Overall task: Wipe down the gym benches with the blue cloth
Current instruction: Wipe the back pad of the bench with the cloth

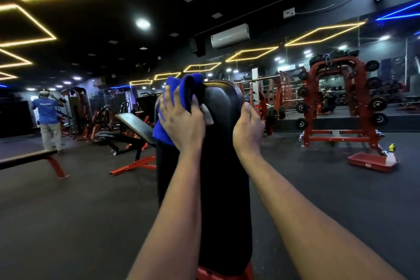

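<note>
While the left hand is bunching the blue cloth against the raised bench pad at its 11 o'clock corner, fingers curling round the fabric, the right hand is bracing the 2 o'clock edge, fingers hooking behind it. Note: flattening the cloth and stroking toward 6 o'clock is likely covering more vinyl.

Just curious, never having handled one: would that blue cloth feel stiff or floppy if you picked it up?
Probably floppy: the blue cloth bunches into folds around the left hand and droops below it. Likely light, since one hand holds it against the bench pad. Its plush-looking surface probably grips rather than slides.
</note>
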Demonstrator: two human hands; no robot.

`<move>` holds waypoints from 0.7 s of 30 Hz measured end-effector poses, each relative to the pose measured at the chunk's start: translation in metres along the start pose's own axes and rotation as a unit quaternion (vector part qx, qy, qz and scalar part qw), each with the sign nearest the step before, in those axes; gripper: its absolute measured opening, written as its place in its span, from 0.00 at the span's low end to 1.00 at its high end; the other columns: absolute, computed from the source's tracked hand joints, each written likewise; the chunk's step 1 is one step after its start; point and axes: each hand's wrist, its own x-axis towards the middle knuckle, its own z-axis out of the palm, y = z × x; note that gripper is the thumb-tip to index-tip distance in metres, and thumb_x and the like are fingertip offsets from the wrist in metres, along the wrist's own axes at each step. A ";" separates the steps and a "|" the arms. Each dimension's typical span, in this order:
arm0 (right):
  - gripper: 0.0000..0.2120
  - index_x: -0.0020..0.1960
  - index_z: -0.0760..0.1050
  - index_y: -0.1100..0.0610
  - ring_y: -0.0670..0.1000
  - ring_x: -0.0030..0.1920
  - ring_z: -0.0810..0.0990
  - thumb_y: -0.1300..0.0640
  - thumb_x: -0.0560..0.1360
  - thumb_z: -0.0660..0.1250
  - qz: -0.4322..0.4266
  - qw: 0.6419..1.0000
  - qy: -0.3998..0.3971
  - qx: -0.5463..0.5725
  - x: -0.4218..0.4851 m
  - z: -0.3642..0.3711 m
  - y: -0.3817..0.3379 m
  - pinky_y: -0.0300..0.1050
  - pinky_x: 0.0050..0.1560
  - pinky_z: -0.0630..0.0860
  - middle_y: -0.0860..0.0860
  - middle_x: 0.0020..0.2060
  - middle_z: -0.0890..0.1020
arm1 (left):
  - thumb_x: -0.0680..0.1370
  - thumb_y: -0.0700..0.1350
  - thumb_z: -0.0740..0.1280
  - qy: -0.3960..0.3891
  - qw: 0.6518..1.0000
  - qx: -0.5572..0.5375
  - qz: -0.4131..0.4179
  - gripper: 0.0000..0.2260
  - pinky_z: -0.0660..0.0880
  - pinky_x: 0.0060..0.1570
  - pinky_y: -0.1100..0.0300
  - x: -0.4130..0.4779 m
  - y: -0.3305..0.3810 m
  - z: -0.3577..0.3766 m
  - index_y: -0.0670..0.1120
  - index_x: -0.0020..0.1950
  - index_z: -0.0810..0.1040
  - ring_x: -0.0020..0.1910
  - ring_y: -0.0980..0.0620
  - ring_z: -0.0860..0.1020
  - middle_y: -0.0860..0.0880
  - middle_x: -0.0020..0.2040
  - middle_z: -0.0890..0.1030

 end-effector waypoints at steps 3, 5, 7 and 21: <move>0.20 0.56 0.80 0.65 0.58 0.51 0.80 0.53 0.85 0.54 0.000 1.000 -0.004 -0.001 -0.002 -0.001 -0.002 0.52 0.55 0.73 0.60 0.49 0.83 | 0.78 0.53 0.63 -0.060 0.984 -0.041 0.165 0.24 0.57 0.72 0.54 0.001 -0.025 -0.010 0.52 0.74 0.68 0.74 0.48 0.63 0.50 0.75 0.67; 0.20 0.58 0.78 0.67 0.57 0.53 0.77 0.54 0.85 0.53 -0.007 1.000 -0.008 0.000 -0.002 -0.003 -0.002 0.50 0.54 0.70 0.61 0.54 0.82 | 0.78 0.53 0.62 -0.094 0.979 -0.053 0.173 0.24 0.56 0.72 0.60 0.027 -0.054 -0.016 0.54 0.75 0.67 0.74 0.51 0.63 0.52 0.75 0.67; 0.21 0.57 0.78 0.67 0.58 0.54 0.76 0.53 0.85 0.53 -0.015 1.000 -0.010 0.004 -0.003 -0.005 -0.002 0.51 0.54 0.69 0.63 0.53 0.81 | 0.80 0.52 0.62 -0.081 0.991 -0.074 0.071 0.23 0.57 0.68 0.62 0.045 -0.070 -0.017 0.53 0.74 0.68 0.74 0.50 0.65 0.50 0.74 0.69; 0.22 0.41 0.76 0.60 0.47 0.32 0.70 0.50 0.85 0.52 -0.003 1.000 -0.018 -0.005 -0.002 -0.003 0.003 0.46 0.35 0.66 0.50 0.30 0.73 | 0.80 0.52 0.61 -0.054 0.997 -0.012 -0.048 0.24 0.60 0.73 0.46 -0.018 -0.068 -0.022 0.53 0.76 0.63 0.76 0.44 0.59 0.50 0.79 0.58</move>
